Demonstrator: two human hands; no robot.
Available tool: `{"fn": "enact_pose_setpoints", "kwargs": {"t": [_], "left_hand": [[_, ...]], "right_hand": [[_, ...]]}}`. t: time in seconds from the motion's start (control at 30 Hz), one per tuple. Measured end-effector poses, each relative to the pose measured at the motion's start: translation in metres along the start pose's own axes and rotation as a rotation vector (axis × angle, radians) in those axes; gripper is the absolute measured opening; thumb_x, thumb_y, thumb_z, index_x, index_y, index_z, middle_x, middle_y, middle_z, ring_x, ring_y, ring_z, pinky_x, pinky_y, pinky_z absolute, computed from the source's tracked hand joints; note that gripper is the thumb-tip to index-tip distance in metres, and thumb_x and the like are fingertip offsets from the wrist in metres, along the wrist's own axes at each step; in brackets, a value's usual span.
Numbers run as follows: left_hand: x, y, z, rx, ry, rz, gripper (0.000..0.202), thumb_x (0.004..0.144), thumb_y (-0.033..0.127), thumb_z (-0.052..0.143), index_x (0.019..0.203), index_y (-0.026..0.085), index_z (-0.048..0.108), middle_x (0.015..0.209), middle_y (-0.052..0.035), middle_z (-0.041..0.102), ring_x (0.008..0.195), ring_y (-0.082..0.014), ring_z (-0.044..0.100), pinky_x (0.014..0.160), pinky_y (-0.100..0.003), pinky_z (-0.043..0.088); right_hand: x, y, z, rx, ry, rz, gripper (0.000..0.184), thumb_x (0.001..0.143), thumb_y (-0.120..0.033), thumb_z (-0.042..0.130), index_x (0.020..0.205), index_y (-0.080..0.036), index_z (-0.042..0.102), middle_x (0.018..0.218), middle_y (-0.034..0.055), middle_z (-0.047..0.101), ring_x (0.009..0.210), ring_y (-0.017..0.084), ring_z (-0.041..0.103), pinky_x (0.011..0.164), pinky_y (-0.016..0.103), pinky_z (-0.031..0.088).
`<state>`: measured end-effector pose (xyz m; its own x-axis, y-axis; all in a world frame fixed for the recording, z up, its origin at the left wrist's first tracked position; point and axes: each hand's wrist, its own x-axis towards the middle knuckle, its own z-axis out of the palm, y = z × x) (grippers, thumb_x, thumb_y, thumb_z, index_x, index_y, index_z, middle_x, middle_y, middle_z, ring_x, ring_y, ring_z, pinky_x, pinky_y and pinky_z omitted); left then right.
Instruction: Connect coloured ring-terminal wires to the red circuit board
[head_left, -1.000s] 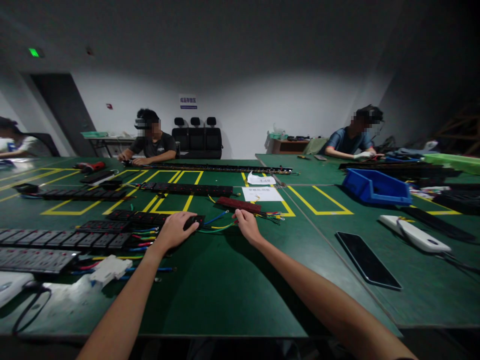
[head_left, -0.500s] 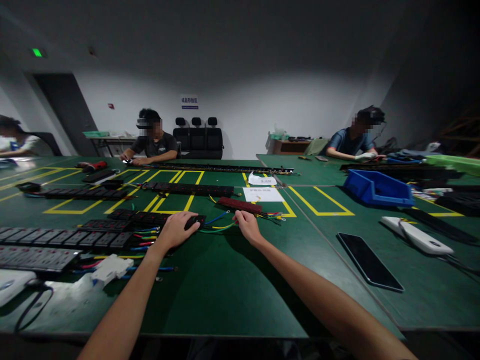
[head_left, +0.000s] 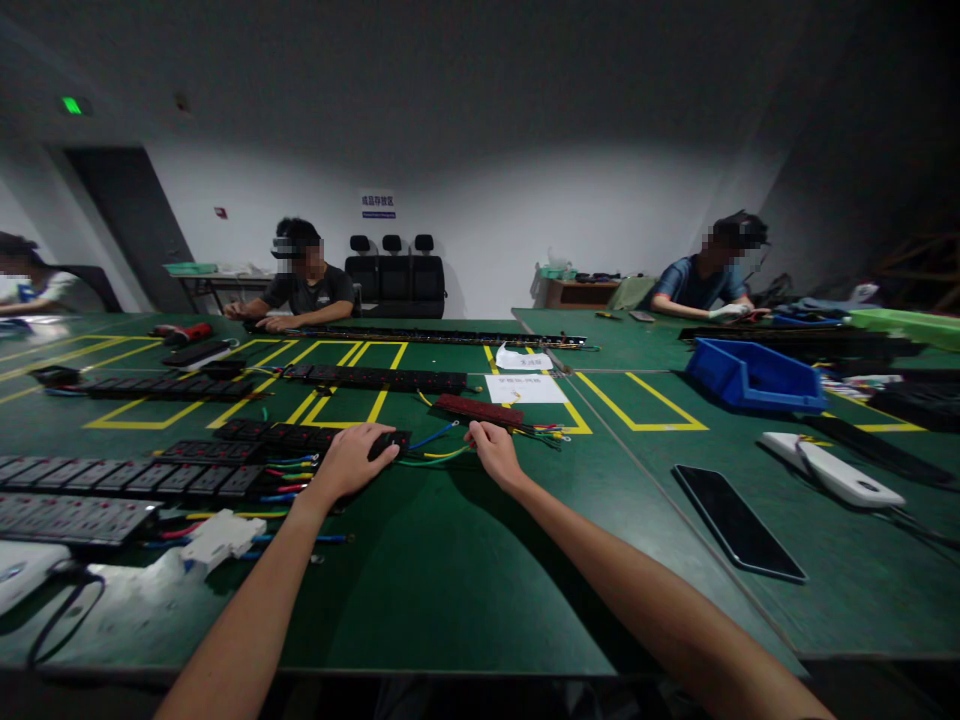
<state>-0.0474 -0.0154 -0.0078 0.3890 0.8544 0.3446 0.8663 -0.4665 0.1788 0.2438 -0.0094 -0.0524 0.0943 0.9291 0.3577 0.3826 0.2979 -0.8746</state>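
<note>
My left hand (head_left: 355,458) rests over the right end of a black socket strip (head_left: 289,437), its thumb and fingers curled around the casing. From that end come a blue wire (head_left: 435,436) with a ring terminal and a green-yellow wire (head_left: 435,461). Pinched between the fingertips of my right hand (head_left: 491,452) is the far end of the green-yellow wire; the exact tip is hidden. Just beyond this hand lies a dark red strip (head_left: 480,411) with several coloured leads at its right end.
More socket strips (head_left: 135,475) and a white connector block (head_left: 221,540) lie left of my arms. On the right are a phone (head_left: 739,520), a white power bank (head_left: 829,470) and a blue bin (head_left: 754,375). White paper labels (head_left: 527,389) lie ahead. Co-workers sit across the table.
My hands stay almost where they were, on the strip and the wire. Across the table, the left co-worker's hand has moved slightly to the left.
</note>
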Motion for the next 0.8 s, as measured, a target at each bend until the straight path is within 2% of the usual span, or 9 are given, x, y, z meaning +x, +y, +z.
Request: {"fn": "enact_pose_setpoints", "kwargs": {"t": [0.8], "left_hand": [[0.0001,0.0005,0.0,-0.015,0.01,0.005,0.051,0.097,0.058,0.045,0.127,0.022,0.065,0.131,-0.0107,0.067,0.123,-0.0318,0.059,0.106,-0.051,0.043]], "right_hand": [[-0.0004,0.0,0.0008,0.006,-0.001,-0.021,0.048,0.094,-0.048,0.042,0.07,-0.018,0.07,0.062,0.0012,0.063,0.058,0.016,0.055,0.058,0.026,0.035]]}}
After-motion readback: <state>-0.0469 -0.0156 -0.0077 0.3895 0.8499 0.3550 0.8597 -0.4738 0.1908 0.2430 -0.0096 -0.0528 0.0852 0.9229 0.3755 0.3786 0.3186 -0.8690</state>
